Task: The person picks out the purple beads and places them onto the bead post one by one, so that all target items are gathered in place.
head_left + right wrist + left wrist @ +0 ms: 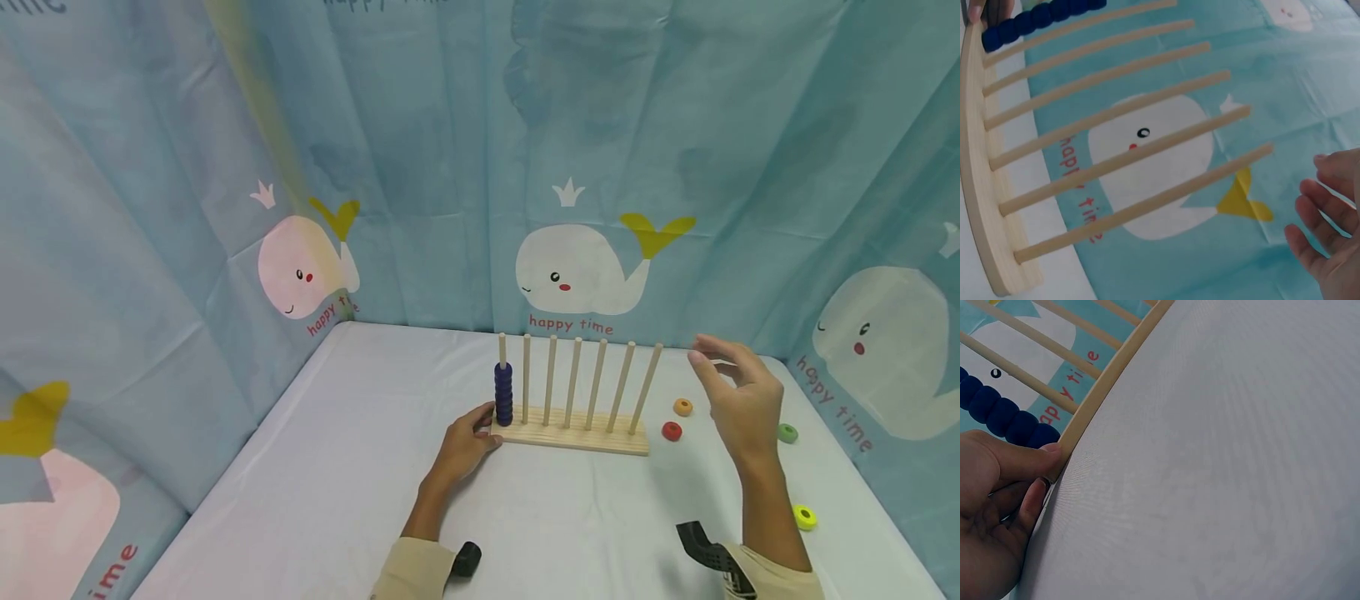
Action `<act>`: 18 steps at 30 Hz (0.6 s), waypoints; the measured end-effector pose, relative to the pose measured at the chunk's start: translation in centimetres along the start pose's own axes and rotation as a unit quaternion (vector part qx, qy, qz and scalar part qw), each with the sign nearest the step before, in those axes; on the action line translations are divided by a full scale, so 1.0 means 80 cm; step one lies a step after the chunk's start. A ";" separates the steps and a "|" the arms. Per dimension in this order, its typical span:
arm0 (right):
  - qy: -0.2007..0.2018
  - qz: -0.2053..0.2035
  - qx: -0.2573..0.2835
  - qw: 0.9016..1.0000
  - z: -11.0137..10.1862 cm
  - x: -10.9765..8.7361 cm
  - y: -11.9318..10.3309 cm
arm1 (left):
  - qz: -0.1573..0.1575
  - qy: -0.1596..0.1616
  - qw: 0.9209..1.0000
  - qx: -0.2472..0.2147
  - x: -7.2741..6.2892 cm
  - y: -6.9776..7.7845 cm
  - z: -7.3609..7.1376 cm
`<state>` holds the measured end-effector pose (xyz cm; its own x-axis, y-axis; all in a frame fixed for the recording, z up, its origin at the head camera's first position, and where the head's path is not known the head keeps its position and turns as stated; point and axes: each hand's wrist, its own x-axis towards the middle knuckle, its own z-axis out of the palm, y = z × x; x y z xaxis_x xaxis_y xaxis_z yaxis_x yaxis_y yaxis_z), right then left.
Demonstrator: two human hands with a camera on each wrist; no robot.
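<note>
A wooden peg rack (573,435) with several upright pegs stands on the white table. Dark blue beads (503,395) are stacked on its leftmost peg; the other pegs carry none. My left hand (461,447) holds the left end of the base. In the left wrist view the thumb of the left hand (997,506) lies on that end beside the lowest bead. Raised to the right of the rack, my right hand (746,406) has bent, spread fingers and nothing between them. In the right wrist view the right hand (1335,231) is apart from the peg tips.
Loose beads lie on the table to the right: an orange bead (682,407), a red bead (672,431), a green bead (787,433) and a yellow bead (805,517). A blue curtain (435,167) printed with whales hangs around the table (300,500).
</note>
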<state>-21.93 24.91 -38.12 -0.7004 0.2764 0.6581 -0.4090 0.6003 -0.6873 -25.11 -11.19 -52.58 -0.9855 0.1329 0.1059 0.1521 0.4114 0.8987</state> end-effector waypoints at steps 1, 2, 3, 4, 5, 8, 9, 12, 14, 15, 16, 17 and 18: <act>0.001 0.008 -0.005 1.000 -0.001 0.000 0.003 | 0.000 0.000 1.000 0.001 0.000 0.000 0.000; 0.001 0.017 -0.008 1.000 -0.001 0.000 0.006 | -0.001 0.001 1.000 0.000 0.000 0.001 0.000; 0.001 0.026 -0.013 1.000 -0.002 0.000 0.009 | -0.002 0.001 1.000 0.000 0.000 0.001 0.000; 0.001 0.034 -0.016 0.999 -0.002 0.000 0.012 | -0.002 0.001 1.000 0.000 -0.001 0.001 0.000; 0.001 0.042 -0.017 0.999 -0.002 0.000 0.015 | -0.003 0.001 1.000 0.000 -0.001 0.002 0.001; -0.002 0.065 -0.020 0.998 -0.002 0.000 0.023 | -0.002 0.001 1.000 -0.001 -0.001 0.002 0.001; -0.004 0.071 -0.021 0.997 -0.002 -0.001 0.025 | -0.001 0.001 1.000 0.000 -0.001 0.002 0.001; -0.013 0.088 -0.026 0.996 -0.002 -0.001 0.033 | 0.001 0.001 1.000 0.000 -0.001 0.001 0.001; -0.020 0.099 -0.033 0.994 -0.002 -0.002 0.039 | 0.002 0.001 1.000 0.001 -0.001 0.001 0.001; -0.025 0.107 -0.036 0.993 -0.002 -0.002 0.042 | 0.003 0.001 1.000 0.000 -0.001 0.001 0.001; -0.029 0.116 -0.039 0.992 -0.002 -0.003 0.045 | 0.005 0.001 1.000 0.000 -0.001 0.001 0.000; -0.035 0.124 -0.043 0.991 -0.002 -0.003 0.049 | 0.005 0.000 1.000 0.001 -0.001 0.001 0.000; -0.039 0.132 -0.045 0.989 -0.002 -0.004 0.052 | 0.006 0.000 1.000 0.001 -0.001 0.001 0.000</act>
<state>-23.34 27.48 -41.13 -0.8206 0.3749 0.4314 -0.1551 0.5804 -0.7994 -25.03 -11.18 -52.56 -0.9836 0.1373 0.1169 0.1640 0.4121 0.8963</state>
